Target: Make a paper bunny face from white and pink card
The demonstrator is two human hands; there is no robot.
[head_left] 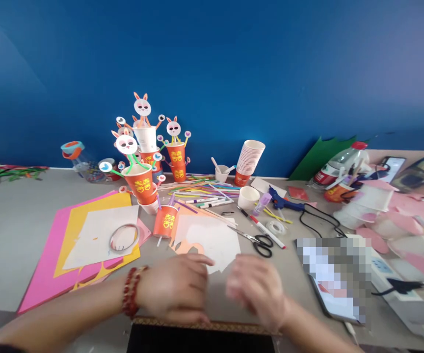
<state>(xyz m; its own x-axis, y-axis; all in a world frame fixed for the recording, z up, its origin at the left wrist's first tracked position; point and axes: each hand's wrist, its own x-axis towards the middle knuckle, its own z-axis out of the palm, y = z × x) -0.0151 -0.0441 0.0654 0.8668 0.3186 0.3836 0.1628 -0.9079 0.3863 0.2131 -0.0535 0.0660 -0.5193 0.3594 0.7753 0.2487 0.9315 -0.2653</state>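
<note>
Closest of all are the left hand and the right hand, low in the middle of the frame. The left fingers are loose and a bit bent, with nothing showing in them. The right ones look curled but blurry, so I cannot tell if they grip some small thing. Just past both hands, in the middle of the frame, white paper and peach paper overlap on the tabletop.

To do this part well, I think the hands should go slowly, with one pressing the paper flat while the other does the tiny work. It would help to keep both wrists off the black scissors (those tips look pointy).

Now let's count! Right of the middle I see one pair of scissors, one clear tape roll, one purple glue stick, one blue glue gun and one short white cup. Three bunny faces show well in the upper left, and more hide behind. One tall cup stack has too many cups to count. At the left are one silver ring, one pink sheet and one yellow sheet, though more may be underneath
</note>
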